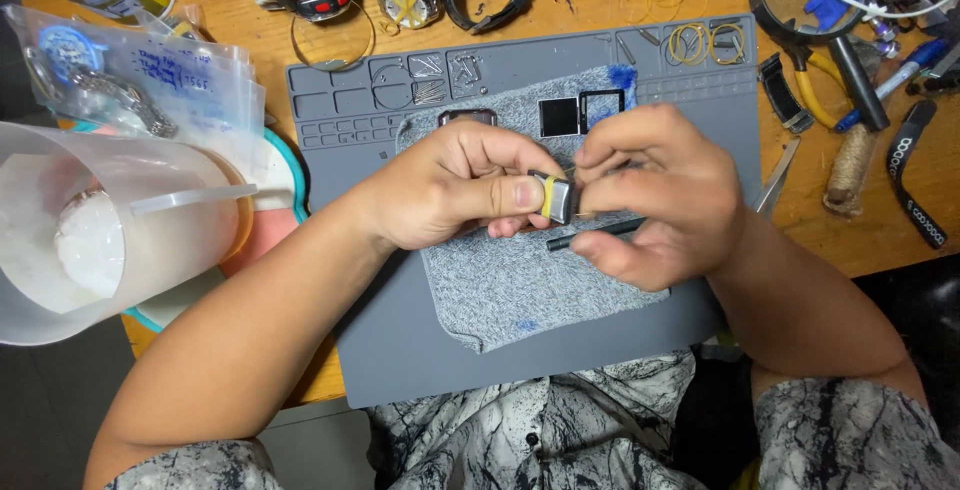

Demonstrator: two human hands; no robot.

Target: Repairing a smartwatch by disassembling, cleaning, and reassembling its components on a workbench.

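The watch case (558, 198) sits at the middle of the frame, pinched in your left hand (455, 190) just above the grey cloth (520, 280) — a small rectangular metal body with a yellow rubber band (548, 197) wrapped round it. You have it turned edge-on: its long axis runs close to vertical in the picture, tilted slightly, and its narrow side faces right, toward your other hand. Which way the face points I cannot tell.

Your left fingers are closed firmly on the case, thumb along the near side. Your right hand (650, 195) is curled tight too, fingertips meeting at the case's right edge; it seems to grip something thin there, but what it is stays hidden. A dark rod-like tool (595, 234) lies under that hand, and whether your fingers hold it is unclear.

By my reading you are in the fine-work step at the case's side — fitting or freeing a small part. The next move calls for a steady left grip and tiny, well-aimed motion from the right fingertips.

Beyond the cloth lies the grey mat (400, 350); two square dark parts (580, 113) rest at the cloth's upper edge, and a clear tub (110, 230) stands at far left.
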